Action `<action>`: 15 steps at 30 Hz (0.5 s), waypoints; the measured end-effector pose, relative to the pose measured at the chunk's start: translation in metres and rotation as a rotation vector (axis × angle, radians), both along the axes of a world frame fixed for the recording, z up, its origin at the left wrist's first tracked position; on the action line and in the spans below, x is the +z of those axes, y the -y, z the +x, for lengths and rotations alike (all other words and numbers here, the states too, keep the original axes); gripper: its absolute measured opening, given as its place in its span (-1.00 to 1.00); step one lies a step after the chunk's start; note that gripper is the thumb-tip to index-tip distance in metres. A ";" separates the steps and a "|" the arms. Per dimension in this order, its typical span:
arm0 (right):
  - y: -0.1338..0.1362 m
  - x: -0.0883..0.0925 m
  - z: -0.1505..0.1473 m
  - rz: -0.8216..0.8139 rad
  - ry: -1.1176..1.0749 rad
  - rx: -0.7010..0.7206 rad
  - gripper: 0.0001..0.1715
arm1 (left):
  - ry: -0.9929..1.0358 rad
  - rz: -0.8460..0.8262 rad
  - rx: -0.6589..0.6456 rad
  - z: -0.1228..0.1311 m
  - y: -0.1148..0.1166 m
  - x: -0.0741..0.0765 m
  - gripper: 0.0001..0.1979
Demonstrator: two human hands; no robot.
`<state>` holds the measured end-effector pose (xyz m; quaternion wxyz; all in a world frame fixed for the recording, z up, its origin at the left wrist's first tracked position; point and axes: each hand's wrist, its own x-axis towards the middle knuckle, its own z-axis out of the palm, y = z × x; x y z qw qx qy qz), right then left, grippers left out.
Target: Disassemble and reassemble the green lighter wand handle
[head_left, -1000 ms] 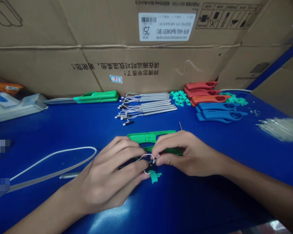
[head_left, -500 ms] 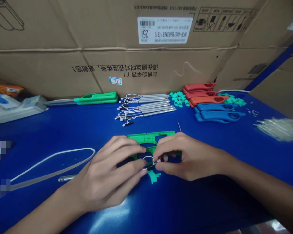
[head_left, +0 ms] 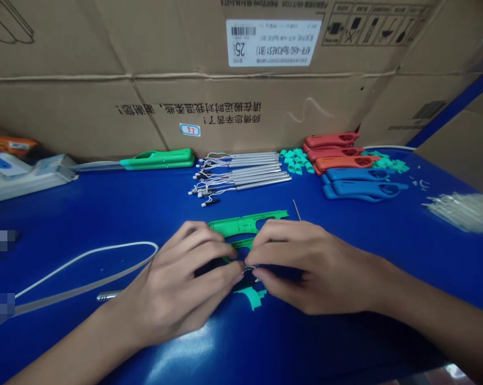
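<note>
My left hand point(head_left: 197, 275) is pinched closed, thumb and fingertips on a thin white wire point(head_left: 250, 267). Close against it, my right hand point(head_left: 301, 262) also closes its thumb and forefinger on that wire, whose ends the fingers cover. Just behind the fingertips lies one green handle half point(head_left: 243, 244), mostly hidden by both hands. Farther back is a second green handle half point(head_left: 235, 226), its hollow inside facing up. A small turquoise curved piece point(head_left: 252, 297) rests on the table below the fingertips. Behind my right knuckles a thin metal rod point(head_left: 296, 210) sticks up.
Silver tubes with white wires point(head_left: 257, 175) lie at the back, beside turquoise caps point(head_left: 296, 160). Red and blue handles point(head_left: 357, 190) are stacked right of them. Clear thin parts point(head_left: 464, 211) lie far right. A green lighter-like tool point(head_left: 161, 159) and white cable point(head_left: 105, 248) are left.
My hands have come closer together. The white wire loop and small pale connector that showed between them are now mostly covered by fingers. The turquoise curved piece has shifted slightly down.
</note>
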<state>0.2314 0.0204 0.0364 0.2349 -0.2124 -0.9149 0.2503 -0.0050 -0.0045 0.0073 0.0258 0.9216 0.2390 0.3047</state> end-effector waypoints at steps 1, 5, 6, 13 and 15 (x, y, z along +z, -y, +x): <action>0.000 -0.001 -0.001 -0.003 -0.010 0.017 -0.80 | 0.004 0.001 -0.003 0.000 0.000 0.000 -0.79; 0.000 -0.006 -0.004 -0.039 -0.066 0.031 -0.82 | 0.024 0.002 -0.014 0.000 0.000 0.000 -0.79; 0.001 -0.007 -0.004 -0.046 -0.076 0.026 -0.83 | 0.028 -0.002 -0.018 0.000 0.000 0.000 -0.78; 0.002 -0.006 -0.006 -0.052 -0.039 0.047 -0.81 | 0.045 -0.036 -0.021 0.002 0.001 0.000 -0.79; 0.001 -0.005 -0.006 -0.016 -0.009 0.058 -0.80 | 0.055 -0.045 -0.017 0.003 0.002 0.000 -0.80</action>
